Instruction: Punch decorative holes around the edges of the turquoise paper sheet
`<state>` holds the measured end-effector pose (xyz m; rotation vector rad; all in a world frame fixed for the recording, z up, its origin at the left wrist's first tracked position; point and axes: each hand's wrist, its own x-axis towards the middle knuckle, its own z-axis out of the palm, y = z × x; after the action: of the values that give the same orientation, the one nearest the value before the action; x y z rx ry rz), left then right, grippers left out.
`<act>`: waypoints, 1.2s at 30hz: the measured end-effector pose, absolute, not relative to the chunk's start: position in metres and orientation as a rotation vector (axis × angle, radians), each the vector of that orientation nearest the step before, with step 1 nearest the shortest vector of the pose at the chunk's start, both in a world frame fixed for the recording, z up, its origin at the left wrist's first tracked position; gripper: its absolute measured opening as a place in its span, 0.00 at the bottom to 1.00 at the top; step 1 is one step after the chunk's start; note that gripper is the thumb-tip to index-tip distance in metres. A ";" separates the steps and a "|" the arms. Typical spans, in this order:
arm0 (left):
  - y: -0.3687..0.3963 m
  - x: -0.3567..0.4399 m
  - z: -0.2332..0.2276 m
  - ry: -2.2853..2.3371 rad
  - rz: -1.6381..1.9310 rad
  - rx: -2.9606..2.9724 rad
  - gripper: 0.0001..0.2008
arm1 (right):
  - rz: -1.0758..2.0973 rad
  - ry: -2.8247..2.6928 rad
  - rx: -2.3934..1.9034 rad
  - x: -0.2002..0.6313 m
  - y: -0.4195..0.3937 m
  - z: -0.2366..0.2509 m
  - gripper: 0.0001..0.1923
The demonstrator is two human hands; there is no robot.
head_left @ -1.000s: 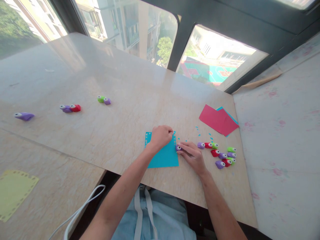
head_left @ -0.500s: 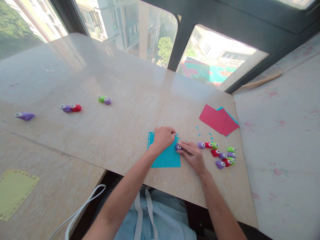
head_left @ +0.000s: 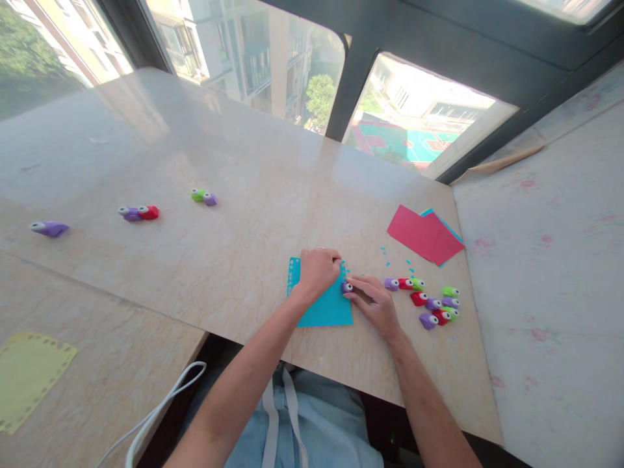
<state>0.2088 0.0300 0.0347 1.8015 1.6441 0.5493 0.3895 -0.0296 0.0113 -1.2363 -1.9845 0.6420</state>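
A blue sheet of paper [head_left: 325, 311] lies near the table's front edge, with small punched holes along its left edge and the upper part of its right edge. My left hand [head_left: 318, 272] rests on its upper part, fingers curled and holding it; the fingertips are partly hidden. At the sheet's right edge, my right hand [head_left: 374, 304] grips a small purple craft punch [head_left: 346, 287] between thumb and fingers. The punch sits against the paper's edge, just below the holes on that side.
Several purple, red and green punches [head_left: 433, 303] stand to the right, others [head_left: 139, 213] at the far left. Red paper sheets [head_left: 424, 234] lie back right, near blue paper scraps [head_left: 410, 268]. A punched yellow sheet [head_left: 34, 377] and a white cable [head_left: 166, 396] are at the lower left.
Both hands, the punch and the blue sheet stay nearly in place. The whole view has shifted very slightly.
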 end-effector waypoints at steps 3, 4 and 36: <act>0.029 0.210 0.033 1.655 0.555 1.791 0.14 | 0.688 -1.952 -1.251 0.389 -0.029 0.012 0.13; 0.029 0.210 0.032 1.657 0.557 1.789 0.14 | 0.708 -1.938 -1.263 0.389 -0.029 0.012 0.13; 0.021 0.207 0.026 1.623 0.698 1.804 0.12 | 1.888 -1.293 -1.950 0.386 0.013 0.079 0.27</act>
<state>0.2073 0.0214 0.0262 1.8039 1.6228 0.6981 0.3860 0.0132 0.0793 -1.9503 -1.2928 1.8883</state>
